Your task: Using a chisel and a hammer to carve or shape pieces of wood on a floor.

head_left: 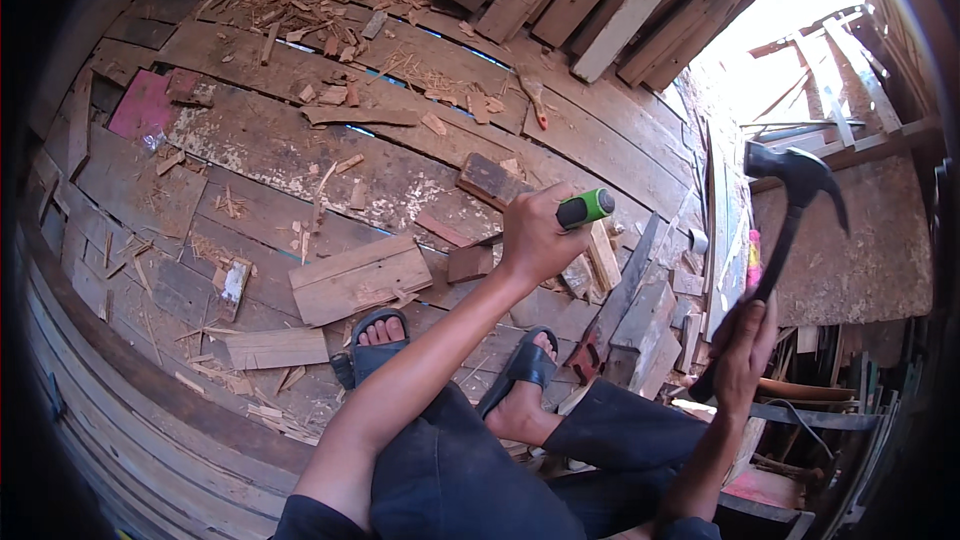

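My left hand (540, 235) is wrapped round the green and black handle of a chisel (588, 208), whose butt end points to the right. Part of its blade shows left of my fist, by a small brown wood block (470, 263); whether they touch I cannot tell. At the right, my right hand (745, 340) grips the dark handle of a claw hammer (793, 180), held up with its head well above the fist. A flat wooden board (360, 278) lies on the floor left of my left forearm.
A handsaw (620, 300) rests beside a squared timber (640, 325) right of my sandalled feet. Wood chips (290, 15) and offcuts litter the plank floor (460, 140). A paintbrush (532, 97) lies farther off. Planks (625, 20) lean at the back; a bench (160, 420) edges the left.
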The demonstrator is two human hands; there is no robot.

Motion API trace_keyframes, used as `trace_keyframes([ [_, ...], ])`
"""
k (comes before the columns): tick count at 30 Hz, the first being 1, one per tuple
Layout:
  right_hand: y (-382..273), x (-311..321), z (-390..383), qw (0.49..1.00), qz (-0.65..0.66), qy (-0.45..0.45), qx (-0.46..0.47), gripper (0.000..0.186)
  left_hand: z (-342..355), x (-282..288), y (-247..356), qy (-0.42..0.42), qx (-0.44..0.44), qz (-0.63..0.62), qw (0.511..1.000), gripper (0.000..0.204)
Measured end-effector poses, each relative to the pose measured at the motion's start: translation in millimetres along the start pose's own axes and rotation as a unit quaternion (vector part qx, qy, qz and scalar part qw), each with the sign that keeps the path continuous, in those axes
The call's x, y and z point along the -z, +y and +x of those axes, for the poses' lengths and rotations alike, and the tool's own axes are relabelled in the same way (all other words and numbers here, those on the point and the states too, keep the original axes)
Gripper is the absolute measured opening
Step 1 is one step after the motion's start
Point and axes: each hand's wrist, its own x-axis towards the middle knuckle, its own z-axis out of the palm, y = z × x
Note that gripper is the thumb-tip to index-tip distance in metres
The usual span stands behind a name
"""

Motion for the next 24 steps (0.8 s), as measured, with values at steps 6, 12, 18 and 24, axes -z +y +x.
trace_keyframes([
  [6,-19.8,-9.5,-8.7,0.941,-0.284,-0.163,0.087,0.025,-1.3,-5.7,-7.1,-0.01,0.004,0.017,1.0,0.016],
  [12,-30.2,8.8,10.3,0.99,-0.127,-0.055,0.011,0.031,-0.7,-5.1,-4.6,0.009,0.004,0.032,0.999,0.018],
  [18,-20.6,-15.3,1.8,0.992,-0.122,-0.004,0.018,0.023,5.1,-4.9,-4.9,0.029,0.015,0.006,0.999,0.022],
  [24,-17.3,-10.1,4.4,0.984,-0.161,-0.069,-0.044,0.028,-0.2,-2.8,-11.7,0.033,0.022,0.007,0.999,0.02],
])
